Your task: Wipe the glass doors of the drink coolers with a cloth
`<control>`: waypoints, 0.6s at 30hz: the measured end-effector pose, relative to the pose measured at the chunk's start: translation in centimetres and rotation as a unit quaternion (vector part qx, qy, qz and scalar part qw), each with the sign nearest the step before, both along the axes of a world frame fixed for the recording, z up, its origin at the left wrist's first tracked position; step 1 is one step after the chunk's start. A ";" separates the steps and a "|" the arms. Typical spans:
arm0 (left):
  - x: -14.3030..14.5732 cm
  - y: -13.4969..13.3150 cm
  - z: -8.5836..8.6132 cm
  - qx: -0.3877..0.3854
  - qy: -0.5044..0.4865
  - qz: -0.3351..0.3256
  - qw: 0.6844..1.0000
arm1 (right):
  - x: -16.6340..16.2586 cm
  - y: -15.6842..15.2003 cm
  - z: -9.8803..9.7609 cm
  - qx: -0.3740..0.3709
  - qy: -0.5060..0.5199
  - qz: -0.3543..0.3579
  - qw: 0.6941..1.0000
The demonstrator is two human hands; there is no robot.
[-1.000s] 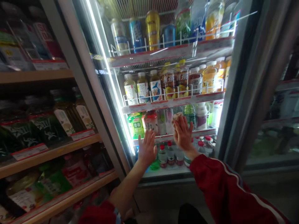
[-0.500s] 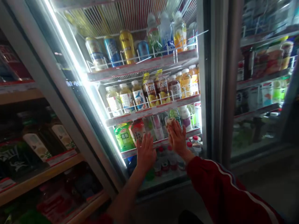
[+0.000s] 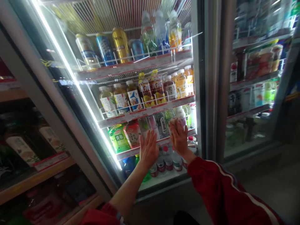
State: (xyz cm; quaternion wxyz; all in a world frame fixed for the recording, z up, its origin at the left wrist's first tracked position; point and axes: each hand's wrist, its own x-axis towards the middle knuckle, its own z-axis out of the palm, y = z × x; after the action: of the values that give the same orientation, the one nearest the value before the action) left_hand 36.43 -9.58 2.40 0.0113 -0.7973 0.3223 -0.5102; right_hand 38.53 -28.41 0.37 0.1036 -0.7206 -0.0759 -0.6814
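My right hand [image 3: 180, 141] presses a pale, crumpled cloth [image 3: 173, 122] against the glass door of a lit drinks fridge, with its fingers over the cloth. Behind the glass there, a white-capped bottle [image 3: 180, 112] is partly covered. Lower and to the left, my left hand [image 3: 149, 150] lies with fingers stretched out at the same glass and holds nothing. A red drink package [image 3: 132, 134] stands behind the door just left of its fingertips. Between the two hands shows a bottle with a dark "WAVE" label [image 3: 163, 125].
Bottles and cans line several wire-fronted shelves, such as a gold can [image 3: 121, 45] up top. A bright light strip [image 3: 70, 75] runs down the left side. Wooden shelves [image 3: 47, 172] with dark bottles stand left; a metal door frame [image 3: 214, 93] and another fridge section are right.
Both hands have shifted right across the glass relative to the bottles, the cloth moving with my right hand. The "WAVE" label is now uncovered. The camera view has turned slightly right.
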 end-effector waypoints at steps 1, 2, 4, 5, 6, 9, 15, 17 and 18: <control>0.0 -0.3 0.1 0.003 -0.002 -0.004 1.000 | -0.1 0.3 -0.1 -0.011 0.006 0.006 1.000; 0.0 -0.6 0.3 0.005 -0.002 -0.007 1.000 | -0.1 0.5 -0.2 -0.015 0.011 0.007 1.000; 0.1 -1.1 0.6 0.010 0.008 -0.010 1.000 | 0.1 0.2 -0.2 -0.008 0.015 -0.001 1.000; 0.1 -1.3 0.7 0.011 0.013 -0.010 1.000 | 0.3 -0.3 -0.2 0.002 0.015 -0.008 1.000; 0.1 -1.4 0.8 0.011 0.017 -0.011 1.000 | 0.5 -1.0 -0.1 0.019 0.014 -0.015 1.000; 0.2 -1.8 0.9 0.014 0.019 -0.016 1.000 | 1.1 -3.1 0.0 0.081 0.008 -0.031 0.996; 0.2 -3.6 0.8 0.033 0.019 -0.014 0.999 | 0.7 -2.9 -0.7 0.043 0.019 -0.029 0.998; 0.1 -4.3 0.8 0.036 0.018 -0.015 0.999 | 0.6 -3.0 -1.0 0.027 0.020 -0.027 0.999; 0.1 -4.6 0.8 0.037 0.017 -0.016 0.999 | 0.6 -3.3 -1.1 0.033 0.019 -0.031 0.999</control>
State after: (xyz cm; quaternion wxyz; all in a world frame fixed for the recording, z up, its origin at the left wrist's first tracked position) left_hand 36.53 -14.16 3.17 0.0272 -0.7996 0.3543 -0.4842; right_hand 39.16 -31.75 -0.70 0.1074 -0.7316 -0.0293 -0.6726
